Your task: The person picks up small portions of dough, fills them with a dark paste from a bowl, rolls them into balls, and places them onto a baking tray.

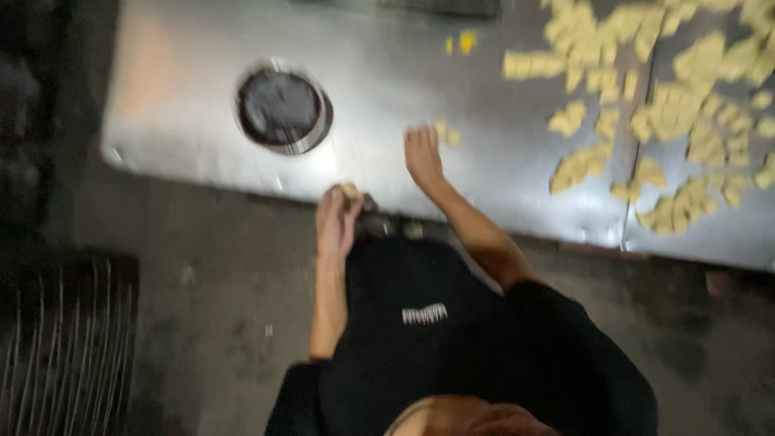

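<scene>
a: where are the hands?

b: both are up at the near edge of the steel table. the left hand sits right at the table's edge, fingers drawn together around a small yellow piece that shows at the fingertips. it looks pinched shut on that piece, though the blur makes the grip hard to read.

a: and the other one?

b: the right hand is stretched further out over the table, flat-ish, fingers pointing away. whether it is open or closed on anything i cannot tell, it is too smeared. two loose yellow bits lie just beyond its fingertips, very near or touching, i cannot say which.

a: so where is the held piece relative to the rest?

b: it is at the tip of the left hand, at the table's near edge, well apart from the big scatter of yellow pieces spread across the right end of the table. the right hand lies between the two.

a: anything else on the table?

b: a round dark bowl with a shiny rim, up and left of both hands, apart from them. a couple more yellow scraps sit near the far edge.

a: and below?

b: the person's black shirt, a grey floor, and a wire rack at the lower left.
</scene>
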